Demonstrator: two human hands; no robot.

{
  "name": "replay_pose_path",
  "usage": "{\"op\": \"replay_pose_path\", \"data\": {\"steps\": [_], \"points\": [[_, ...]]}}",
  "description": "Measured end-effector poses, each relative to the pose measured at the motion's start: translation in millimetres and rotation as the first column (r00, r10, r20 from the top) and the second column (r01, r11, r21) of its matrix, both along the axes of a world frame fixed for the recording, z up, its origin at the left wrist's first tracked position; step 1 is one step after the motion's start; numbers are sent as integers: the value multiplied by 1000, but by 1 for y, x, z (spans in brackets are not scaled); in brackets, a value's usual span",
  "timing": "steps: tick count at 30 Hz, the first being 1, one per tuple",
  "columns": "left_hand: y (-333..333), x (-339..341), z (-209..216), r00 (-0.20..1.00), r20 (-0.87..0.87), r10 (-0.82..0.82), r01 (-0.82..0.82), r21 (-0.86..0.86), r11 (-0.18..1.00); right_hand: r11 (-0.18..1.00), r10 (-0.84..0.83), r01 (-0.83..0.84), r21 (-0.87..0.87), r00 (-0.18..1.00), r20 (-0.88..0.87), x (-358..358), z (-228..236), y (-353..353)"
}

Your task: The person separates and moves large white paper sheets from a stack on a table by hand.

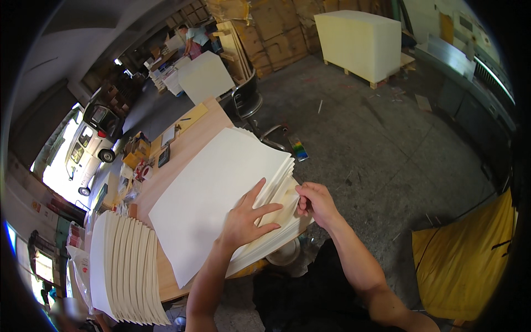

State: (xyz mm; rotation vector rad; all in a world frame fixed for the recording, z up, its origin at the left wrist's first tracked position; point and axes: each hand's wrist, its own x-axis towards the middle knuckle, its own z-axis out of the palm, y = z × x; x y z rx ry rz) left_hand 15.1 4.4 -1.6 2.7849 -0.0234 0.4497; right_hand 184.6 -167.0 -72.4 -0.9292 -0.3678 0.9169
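A thick stack of large white paper sheets [215, 177] lies on the wooden table [166, 279] in front of me. Its right edge is fanned into uneven layers. My left hand [248, 220] rests on the stack close to that edge, fingers spread apart. At the near right corner, my right hand [316, 203] is closed, thumb against curled fingers, pinching the edge of some paper sheets [286, 200]. How many sheets it grips cannot be seen. A second pile of paper [123, 265] stands to the left, split into several curved, offset bundles.
A calculator [164, 156], a tape roll [145, 171] and a yellow box [135, 154] lie along the table's far left side. Beyond the table stands a black chair [248, 99]. A pallet of pale sheets [359, 44] is farther back; yellow cloth [464, 257] hangs at right.
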Motion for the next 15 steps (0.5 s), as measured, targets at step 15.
{"op": "replay_pose_path", "data": {"steps": [15], "points": [[4, -2, -3, 1000, -9, -14, 15, 92, 996, 1000, -5, 6, 9, 998, -55, -1, 10, 0]]}}
